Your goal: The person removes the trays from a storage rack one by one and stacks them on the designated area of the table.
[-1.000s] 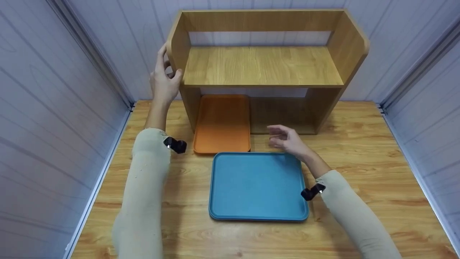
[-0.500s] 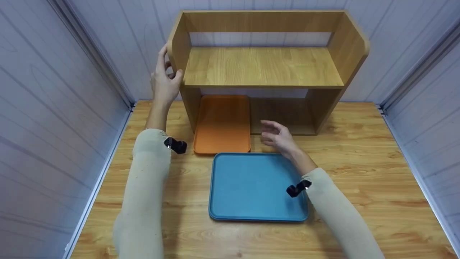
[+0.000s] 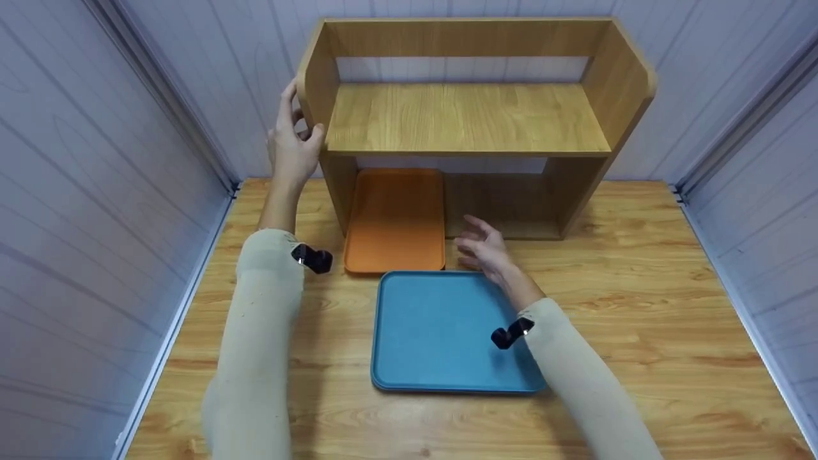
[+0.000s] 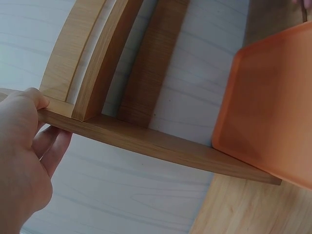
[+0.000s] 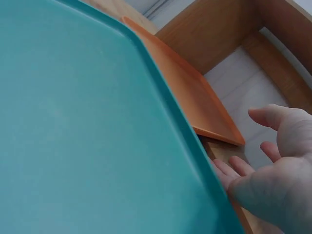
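The right hand (image 3: 484,249) has slid leftward, fingers loose, beside the blue tray (image 3: 441,332); left hand (image 3: 291,144) grips the unlabelled shelf (image 3: 466,118).

Even, bright light falls from overhead, without glare. Soft shadows lie under the wooden shelf (image 3: 466,118) and beside the sleeves on the desk (image 3: 639,281). The head view is sharp, with walls bowing at its edges. In the wrist views, the nearest hands and the blue tray (image 5: 87,136) look slightly soft.

Two trays (image 3: 394,220); one shelf (image 3: 466,118); two hands (image 3: 291,144)
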